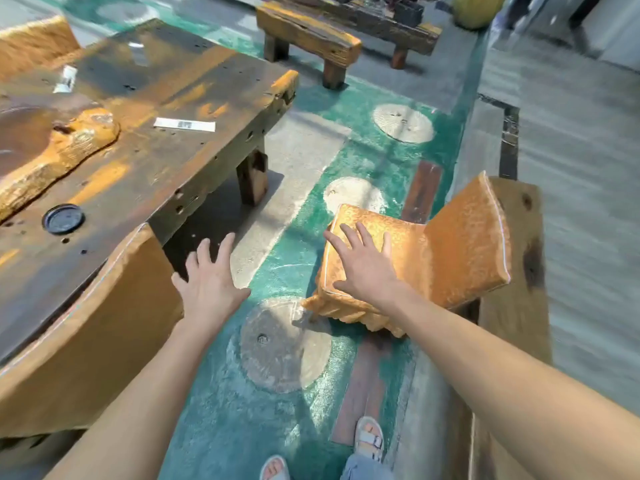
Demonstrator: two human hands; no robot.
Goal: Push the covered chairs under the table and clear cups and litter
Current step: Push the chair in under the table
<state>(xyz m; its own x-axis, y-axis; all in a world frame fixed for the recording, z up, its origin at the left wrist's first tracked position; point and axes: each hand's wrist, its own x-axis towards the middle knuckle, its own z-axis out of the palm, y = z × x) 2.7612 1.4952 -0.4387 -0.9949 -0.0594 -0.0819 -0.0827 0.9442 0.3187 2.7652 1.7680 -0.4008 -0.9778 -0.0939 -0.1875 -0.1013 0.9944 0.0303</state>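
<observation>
Lays right grip, fingers spread, flat on the seat of the covered chair at 3 o'clock, well apart from the bench. Holds left grip spread and empty near the bench corner. Shows paper strip at 10 o'clock, round black dish at 9, contents unclear.

a rustic tea-house seating area: heavy timber table, wooden bench, painted green floor.

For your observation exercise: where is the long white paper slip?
Head view, upper left: the paper slip lies on the wooden table, beyond the round black lid.
</observation>
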